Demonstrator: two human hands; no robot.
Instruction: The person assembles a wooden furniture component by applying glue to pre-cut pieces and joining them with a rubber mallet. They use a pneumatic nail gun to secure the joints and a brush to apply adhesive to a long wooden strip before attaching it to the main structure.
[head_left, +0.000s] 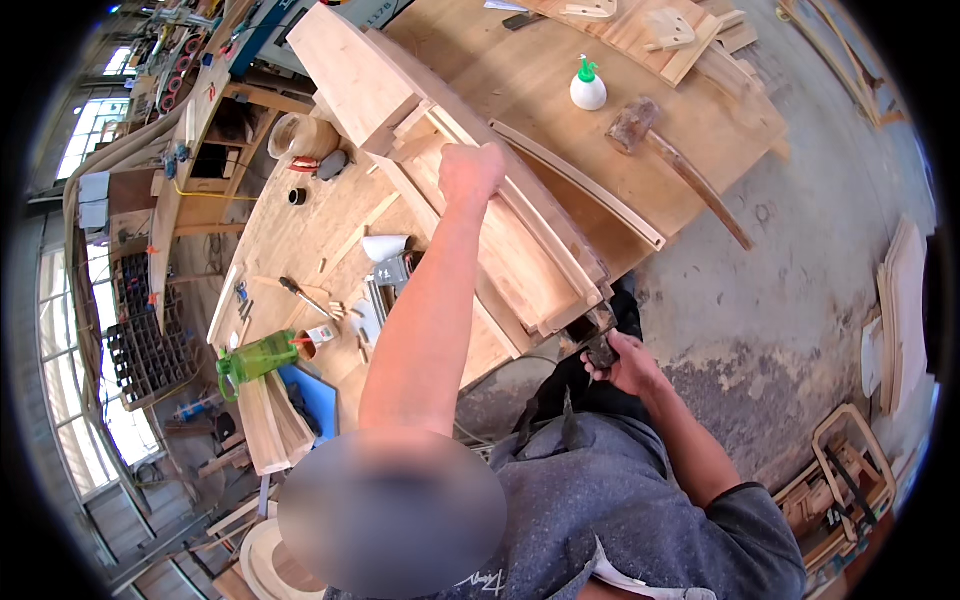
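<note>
The wooden frame [520,262] lies lengthwise on the tabletop [455,65], its near end at the edge, presumably so that we can reach that end from below. Of our hands, the left hand [472,174] is curled closed against the frame's inner side, apparently to steady it; we cannot tell whether it grips the wood. The right hand [630,365] holds a dark fitting [601,350], possibly a clamp, at the near end. Outward, the mallet [632,126] and white spray bottle [588,93] stay clear of the frame.
</note>
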